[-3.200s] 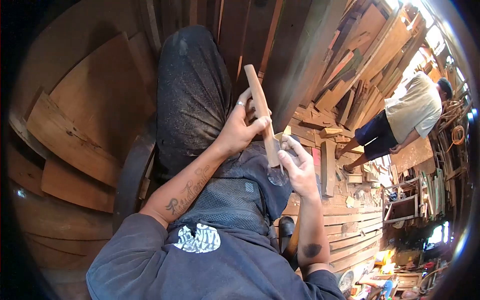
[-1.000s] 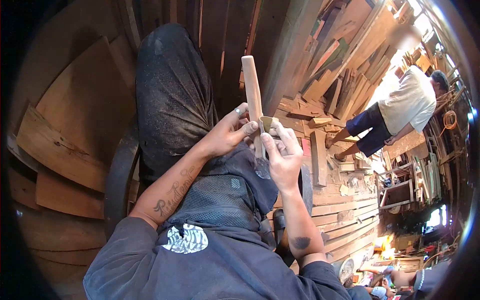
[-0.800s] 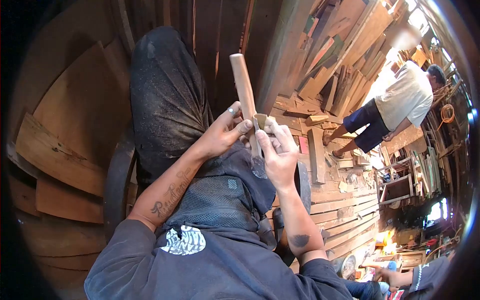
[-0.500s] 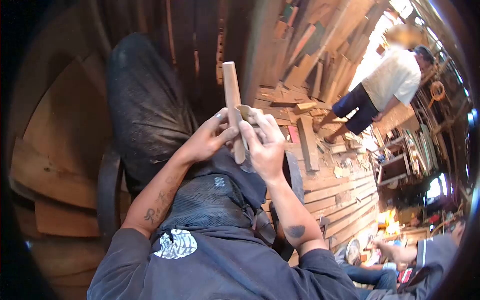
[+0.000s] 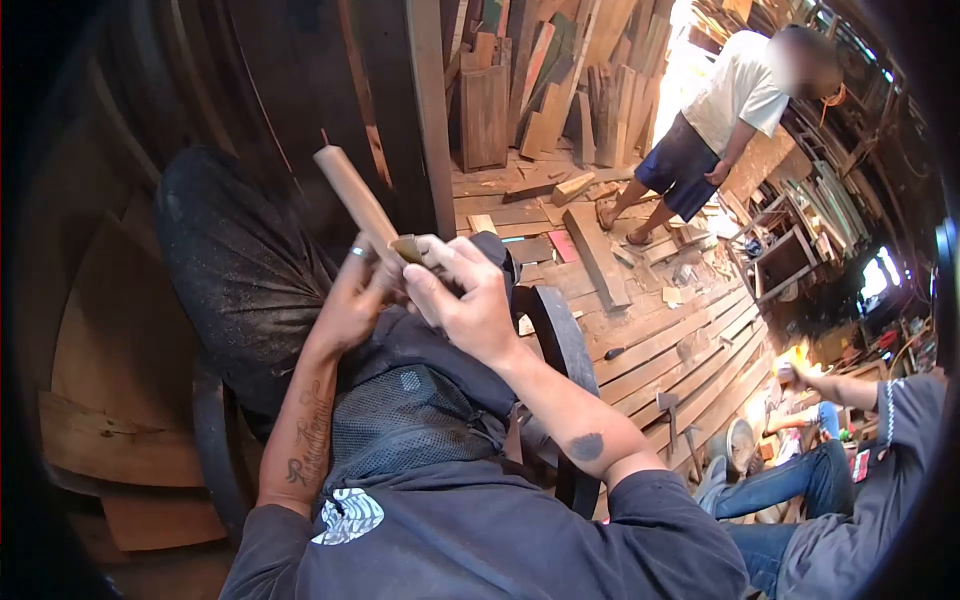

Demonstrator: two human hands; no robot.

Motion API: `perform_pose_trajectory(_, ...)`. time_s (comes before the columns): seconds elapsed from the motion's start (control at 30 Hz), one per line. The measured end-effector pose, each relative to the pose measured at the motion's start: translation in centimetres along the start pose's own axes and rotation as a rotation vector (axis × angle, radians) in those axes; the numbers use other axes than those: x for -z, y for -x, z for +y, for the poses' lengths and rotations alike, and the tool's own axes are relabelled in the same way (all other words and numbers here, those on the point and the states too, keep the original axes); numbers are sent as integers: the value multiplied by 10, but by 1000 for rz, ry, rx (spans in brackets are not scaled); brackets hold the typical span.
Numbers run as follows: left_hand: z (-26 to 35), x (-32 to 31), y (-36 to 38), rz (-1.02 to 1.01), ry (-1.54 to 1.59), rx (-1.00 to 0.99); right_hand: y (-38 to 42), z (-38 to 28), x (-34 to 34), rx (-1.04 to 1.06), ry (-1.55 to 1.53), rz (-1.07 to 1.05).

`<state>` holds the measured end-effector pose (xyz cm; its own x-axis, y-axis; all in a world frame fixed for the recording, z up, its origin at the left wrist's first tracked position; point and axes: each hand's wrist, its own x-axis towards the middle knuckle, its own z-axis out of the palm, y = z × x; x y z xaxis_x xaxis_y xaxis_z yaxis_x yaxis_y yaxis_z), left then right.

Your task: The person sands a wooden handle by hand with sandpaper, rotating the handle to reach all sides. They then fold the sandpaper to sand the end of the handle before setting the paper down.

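A smooth, pale wooden stick (image 5: pixel 355 195) slants up and to the left above my lap. My left hand (image 5: pixel 352 300) is closed around its lower part, a ring showing on one finger. Pressed against the stick's side is a small curled brownish piece that looks like sandpaper (image 5: pixel 406 249), pinched in my right hand (image 5: pixel 468 300). The lower end of the stick is hidden behind my fingers.
I sit in a dark armchair (image 5: pixel 565 350). A person (image 5: pixel 715 130) stands on the slatted floor beyond, near a loose plank (image 5: pixel 597 260). Boards (image 5: pixel 485 115) lean at the back. Another person (image 5: pixel 860 520) sits at lower right, near a hammer-like tool (image 5: pixel 692 445).
The stick has tilted left and moved left and slightly down, with both hands. My view has shifted, showing more of the seated person. The standing person's head and body have turned a little.
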<state>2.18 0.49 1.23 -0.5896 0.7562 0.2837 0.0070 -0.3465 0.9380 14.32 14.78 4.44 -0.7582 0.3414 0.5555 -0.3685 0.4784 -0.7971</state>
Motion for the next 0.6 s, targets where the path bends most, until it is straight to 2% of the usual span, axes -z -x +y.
perform_pose_trajectory(0.07, -12, -12, 4, -39, -3, 20, -12, 0, 5, 90, 57, 54)
perform_pose_trajectory(0.1, -13, -7, 2, -26, -69, -39, -13, -1, 6, 136, 75, 69)
perform_pose_trajectory(0.13, -10, 0, 0, -12, -137, -100, -10, 0, 6, 122, 78, 41)
perform_pose_trajectory(0.2, -6, 8, -1, 129, -20, -132, 6, 5, 3, 82, 81, -9)
perform_pose_trajectory(0.33, -3, -6, 1, 76, -4, -27, -11, -2, 4, 62, 3, 13)
perform_pose_trajectory(0.37, -8, -10, 2, 59, -33, -51, -11, -18, 7, -77, -95, 11)
perform_pose_trajectory(0.47, -15, 12, 2, 37, -55, -42, -1, -3, 5, 104, 90, 2)
perform_pose_trajectory(0.5, -15, 17, -1, 81, -31, -74, 2, -2, 5, 102, 111, -15)
perform_pose_trajectory(0.6, -16, -2, -1, 39, -93, -104, -7, -2, 3, 111, 65, 39)
